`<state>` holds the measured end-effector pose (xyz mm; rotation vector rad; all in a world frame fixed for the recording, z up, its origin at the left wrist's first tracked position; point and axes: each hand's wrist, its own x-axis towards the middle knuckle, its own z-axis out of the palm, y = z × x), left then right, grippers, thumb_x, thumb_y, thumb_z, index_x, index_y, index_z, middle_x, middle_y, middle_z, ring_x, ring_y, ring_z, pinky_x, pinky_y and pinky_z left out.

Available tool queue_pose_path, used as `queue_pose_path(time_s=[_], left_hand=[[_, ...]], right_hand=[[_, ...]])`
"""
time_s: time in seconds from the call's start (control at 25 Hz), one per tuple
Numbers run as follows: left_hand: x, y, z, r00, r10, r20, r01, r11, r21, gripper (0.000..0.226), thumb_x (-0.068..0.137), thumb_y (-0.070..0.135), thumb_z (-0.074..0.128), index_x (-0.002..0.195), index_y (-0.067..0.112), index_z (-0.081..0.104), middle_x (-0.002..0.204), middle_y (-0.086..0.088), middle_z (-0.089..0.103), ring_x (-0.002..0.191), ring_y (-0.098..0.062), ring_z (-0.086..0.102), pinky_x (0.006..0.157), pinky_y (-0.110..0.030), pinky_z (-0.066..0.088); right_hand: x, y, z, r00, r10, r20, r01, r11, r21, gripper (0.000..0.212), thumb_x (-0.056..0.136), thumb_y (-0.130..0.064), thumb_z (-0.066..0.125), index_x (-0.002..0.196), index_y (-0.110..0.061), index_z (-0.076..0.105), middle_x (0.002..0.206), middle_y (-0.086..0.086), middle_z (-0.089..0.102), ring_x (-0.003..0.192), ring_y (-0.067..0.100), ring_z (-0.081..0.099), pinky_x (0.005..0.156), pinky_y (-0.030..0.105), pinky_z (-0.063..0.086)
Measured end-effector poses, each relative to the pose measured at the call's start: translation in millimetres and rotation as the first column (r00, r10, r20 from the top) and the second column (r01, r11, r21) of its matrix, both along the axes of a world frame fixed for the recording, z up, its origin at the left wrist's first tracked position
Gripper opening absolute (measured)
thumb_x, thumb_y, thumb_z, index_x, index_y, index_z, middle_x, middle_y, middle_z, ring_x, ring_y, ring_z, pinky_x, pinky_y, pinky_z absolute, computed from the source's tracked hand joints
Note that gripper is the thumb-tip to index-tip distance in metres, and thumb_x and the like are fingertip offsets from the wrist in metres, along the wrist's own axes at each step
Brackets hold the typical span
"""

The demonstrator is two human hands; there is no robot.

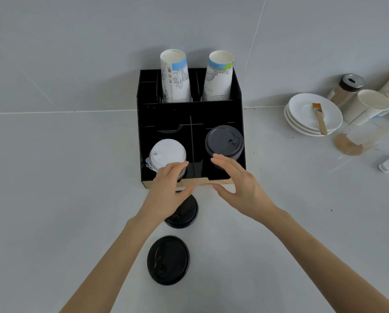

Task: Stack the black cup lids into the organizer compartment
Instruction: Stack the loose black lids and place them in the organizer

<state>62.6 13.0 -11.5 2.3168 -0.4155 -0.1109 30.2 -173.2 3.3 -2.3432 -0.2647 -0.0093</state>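
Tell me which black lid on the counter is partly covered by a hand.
The round black plastic lid nearer the organizer: the left hand overlaps its upper left edge. The other black lid, closer to the camera, lies fully exposed.

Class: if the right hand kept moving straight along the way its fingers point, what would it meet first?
Probably the black lid stack in the organizer: the right hand's fingers point at it, though depth is unclear.

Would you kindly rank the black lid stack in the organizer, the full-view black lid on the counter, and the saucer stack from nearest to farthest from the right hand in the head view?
From the right hand:
1. Black lid stack, in the organizer's front right compartment, just beyond the fingertips.
2. Full-view black lid, on the counter nearer the person, to the left.
3. Saucer stack, far right by the wall.
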Motion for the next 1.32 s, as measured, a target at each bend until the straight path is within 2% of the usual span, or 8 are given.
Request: queue_pose_path(time_s=[0.16, 0.28, 0.44, 0.56, 0.72, 0.88, 1.08, 1.32], left_hand=[[-28, 31, -13, 0.998, 0.032, -0.047, -0.032, 0.999, 0.017, 0.050, 0.082, 0.027, 0.059, 0.127, 0.021, 0.040, 0.129, -0.002, 0.047, 0.118, -0.016, 0.039, 0.095, -0.021, 0.026], [-50, 51, -24, 0.993, 0.064, -0.102, -0.062, 0.998, 0.029, 0.050, 0.081, 0.027, 0.060, 0.127, 0.022, 0.040, 0.127, -0.001, 0.047, 0.116, -0.016, 0.041, 0.095, -0.022, 0.029], [-76, 70, -37, 0.983, 0.067, -0.171, -0.058, 0.996, 0.061, 0.053, 0.081, 0.030, 0.060, 0.128, 0.025, 0.037, 0.128, 0.003, 0.045, 0.116, -0.013, 0.040, 0.093, -0.021, 0.028], [-89, 77, -46, 0.974, 0.065, -0.217, -0.044, 0.994, 0.099, 0.057, 0.080, 0.034, 0.060, 0.130, 0.025, 0.035, 0.130, 0.003, 0.042, 0.117, -0.014, 0.039, 0.097, -0.022, 0.029], [-103, 82, -53, 0.964, 0.066, -0.258, -0.035, 0.992, 0.125, 0.060, 0.078, 0.036, 0.062, 0.131, 0.024, 0.034, 0.132, 0.003, 0.039, 0.118, -0.014, 0.036, 0.101, -0.026, 0.029], [-112, 83, -58, 0.961, 0.049, -0.272, -0.006, 0.988, 0.154, 0.065, 0.076, 0.039, 0.064, 0.131, 0.025, 0.033, 0.133, 0.003, 0.036, 0.120, -0.014, 0.032, 0.103, -0.025, 0.027], [-117, 82, -60, 0.962, 0.043, -0.268, 0.008, 0.982, 0.186, 0.067, 0.074, 0.039, 0.064, 0.131, 0.026, 0.032, 0.132, 0.006, 0.035, 0.118, -0.013, 0.032, 0.102, -0.026, 0.028], [-118, 81, -60, 0.961, 0.040, -0.274, 0.006, 0.986, 0.164, 0.068, 0.074, 0.038, 0.064, 0.132, 0.027, 0.030, 0.130, 0.007, 0.034, 0.116, -0.010, 0.031, 0.100, -0.021, 0.026]], right_hand=[[-23, 24, -16, 0.993, 0.079, -0.084, -0.079, 0.997, 0.011, 0.051, 0.084, -0.017, 0.056, 0.131, -0.022, 0.035, 0.142, -0.004, 0.037, 0.129, 0.008, 0.035, 0.105, 0.020, 0.028], [-37, 40, -29, 0.980, 0.150, -0.128, -0.151, 0.989, 0.002, 0.051, 0.084, -0.018, 0.056, 0.131, -0.022, 0.036, 0.142, -0.003, 0.038, 0.129, 0.009, 0.035, 0.106, 0.016, 0.025], [-54, 57, -46, 0.940, 0.249, -0.235, -0.257, 0.966, -0.002, 0.054, 0.084, -0.019, 0.054, 0.133, -0.023, 0.032, 0.146, -0.004, 0.033, 0.132, 0.010, 0.032, 0.109, 0.021, 0.024], [-66, 64, -57, 0.909, 0.300, -0.289, -0.320, 0.947, -0.023, 0.056, 0.084, -0.023, 0.055, 0.135, -0.024, 0.030, 0.148, -0.005, 0.028, 0.134, 0.008, 0.026, 0.109, 0.018, 0.020], [-74, 70, -64, 0.903, 0.336, -0.268, -0.364, 0.929, -0.062, 0.059, 0.084, -0.024, 0.056, 0.135, -0.020, 0.029, 0.149, -0.003, 0.024, 0.138, 0.007, 0.016, 0.110, 0.017, 0.015], [-78, 72, -65, 0.911, 0.348, -0.220, -0.374, 0.923, -0.091, 0.058, 0.083, -0.026, 0.056, 0.134, -0.019, 0.030, 0.148, -0.001, 0.027, 0.137, 0.010, 0.019, 0.112, 0.023, 0.020], [-88, 77, -71, 0.872, 0.402, -0.278, -0.445, 0.888, -0.114, 0.062, 0.081, -0.029, 0.055, 0.136, -0.019, 0.027, 0.150, 0.000, 0.020, 0.136, 0.011, 0.018, 0.111, 0.027, 0.026], [-86, 75, -73, 0.886, 0.346, -0.309, -0.395, 0.912, -0.113, 0.064, 0.083, -0.024, 0.054, 0.137, -0.022, 0.021, 0.150, -0.003, 0.019, 0.136, 0.011, 0.019, 0.109, 0.025, 0.028]])
